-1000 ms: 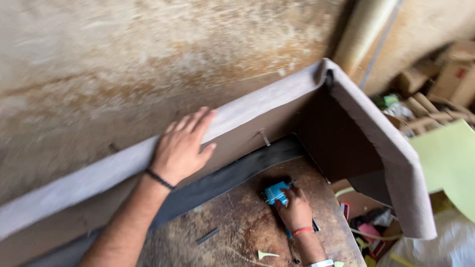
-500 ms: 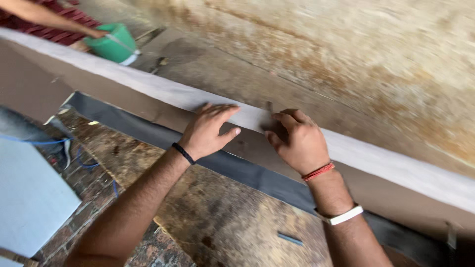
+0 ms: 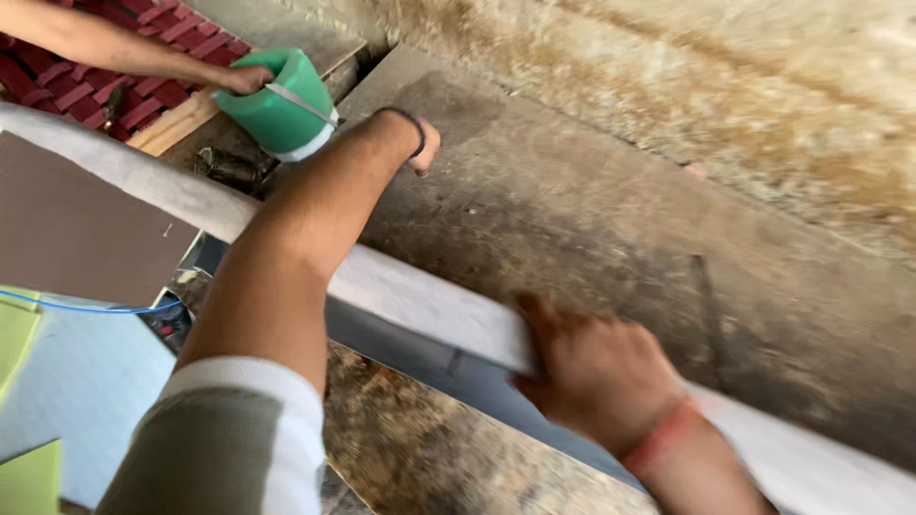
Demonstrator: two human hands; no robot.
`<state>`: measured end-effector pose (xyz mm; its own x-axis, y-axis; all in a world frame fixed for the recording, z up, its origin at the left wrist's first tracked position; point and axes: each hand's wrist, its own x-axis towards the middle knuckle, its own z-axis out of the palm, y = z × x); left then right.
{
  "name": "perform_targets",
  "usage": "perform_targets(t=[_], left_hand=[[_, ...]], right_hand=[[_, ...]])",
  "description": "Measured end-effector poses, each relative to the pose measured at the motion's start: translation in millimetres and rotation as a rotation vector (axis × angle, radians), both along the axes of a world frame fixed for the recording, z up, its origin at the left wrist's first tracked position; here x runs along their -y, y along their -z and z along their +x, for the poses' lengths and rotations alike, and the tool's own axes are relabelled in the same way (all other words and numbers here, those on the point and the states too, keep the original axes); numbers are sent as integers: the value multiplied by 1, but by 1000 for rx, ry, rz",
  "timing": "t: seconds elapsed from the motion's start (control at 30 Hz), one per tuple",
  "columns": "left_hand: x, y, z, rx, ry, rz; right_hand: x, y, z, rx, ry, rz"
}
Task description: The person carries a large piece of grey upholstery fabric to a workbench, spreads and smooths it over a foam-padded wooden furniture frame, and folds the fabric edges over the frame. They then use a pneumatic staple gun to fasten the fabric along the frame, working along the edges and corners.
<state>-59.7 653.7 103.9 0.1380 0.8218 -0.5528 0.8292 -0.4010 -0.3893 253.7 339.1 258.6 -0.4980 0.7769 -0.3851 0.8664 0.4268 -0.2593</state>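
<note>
While gripping, right hand (image 3: 596,372) on padded rail (image 3: 429,305)

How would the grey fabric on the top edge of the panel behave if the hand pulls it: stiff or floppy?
Probably floppy: the grey fabric wraps smoothly over the panel edge and follows its rounded corner. It likely gives little where stretched flat, since no wrinkles show. The right hand grips it at the edge, so it seems thin enough to pinch.

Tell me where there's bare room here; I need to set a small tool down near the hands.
The grey floor between the left hand and the right hand is bare. The wood panel below the padded edge shows open surface too. It is crowded at upper left, around the green container that another person's hand holds.
</note>
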Motion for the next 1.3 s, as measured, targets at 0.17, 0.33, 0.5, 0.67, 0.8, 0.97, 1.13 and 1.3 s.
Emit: perform_targets(t=[0.17,0.33,0.5,0.67,0.8,0.97,1.13,1.3], left_hand=[[-77,48,-31,57,-185,-39],[-96,128,-94,18,-266,-32],[-64,212,-159,-35,-531,-48],[-43,234,-174,55,-702,-21],[-43,207,-117,408,-719,-10],[-27,94,49,949,128,139],[84,-73,208,1060,324,71],[239,-187,296,1066,840,268]], right_hand=[[-19,23,6,227,31,-206],[-7,93,24,-98,-49,92],[21,175,20,-345,-131,315],[43,192,37,-363,-113,331],[49,171,40,-375,-110,351],[34,111,37,-426,-160,387],[61,58,58,-865,66,527],[166,50,158,-1831,895,929]])
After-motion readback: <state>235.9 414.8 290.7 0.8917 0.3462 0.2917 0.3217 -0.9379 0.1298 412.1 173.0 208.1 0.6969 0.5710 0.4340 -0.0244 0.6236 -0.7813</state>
